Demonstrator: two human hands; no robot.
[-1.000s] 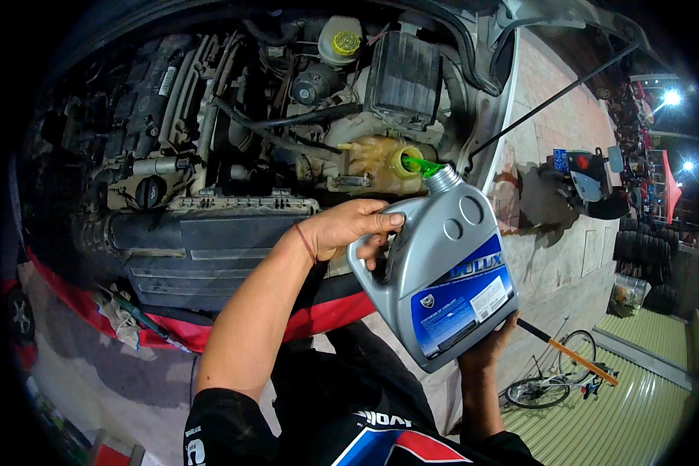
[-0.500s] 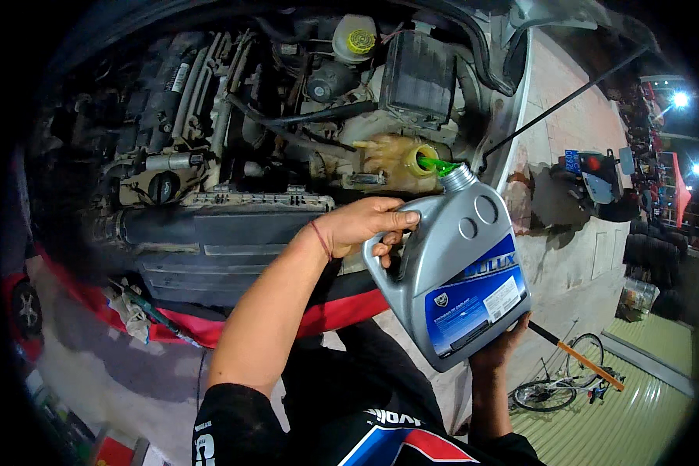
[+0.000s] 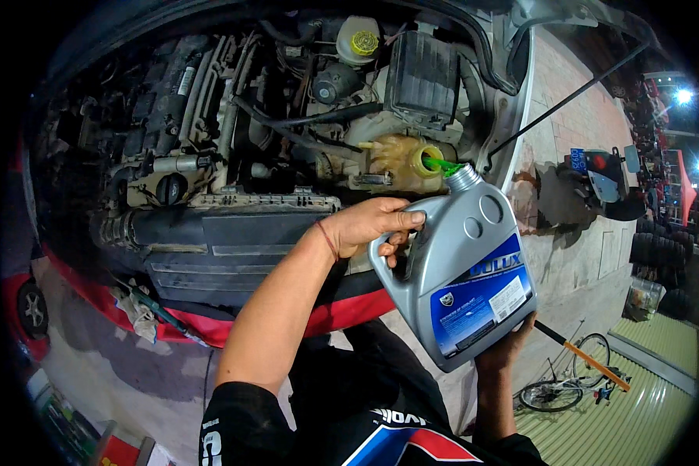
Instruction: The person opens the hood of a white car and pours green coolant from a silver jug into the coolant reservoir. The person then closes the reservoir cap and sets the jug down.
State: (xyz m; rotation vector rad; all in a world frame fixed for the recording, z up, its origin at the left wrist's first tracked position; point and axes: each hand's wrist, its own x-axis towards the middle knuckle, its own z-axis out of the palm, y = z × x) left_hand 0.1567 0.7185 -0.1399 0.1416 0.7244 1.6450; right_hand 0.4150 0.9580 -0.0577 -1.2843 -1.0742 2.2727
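Observation:
My left hand (image 3: 377, 227) is closed around the side handle of a silver coolant jug (image 3: 435, 233) with a blue label. Under the jug's base, my right hand (image 3: 509, 342) holds it up, its fingers partly hidden. The jug is tilted, its mouth towards a yellowed plastic coolant tank (image 3: 392, 159) in the engine bay. A stream of bright green coolant (image 3: 443, 165) runs from the jug's mouth into the tank's open neck. How full the tank is cannot be made out.
Behind the tank are a black ribbed box (image 3: 421, 78) and a white reservoir with a yellow cap (image 3: 363, 43). A thin prop rod (image 3: 567, 97) slants up at the right. A red bumper edge (image 3: 349, 312) lies before me; a rag (image 3: 137, 317) rests on its left.
The view has shifted slightly, so the scene sits a little further right. Both hands keep their hold on the jug, and green coolant still flows into the tank.

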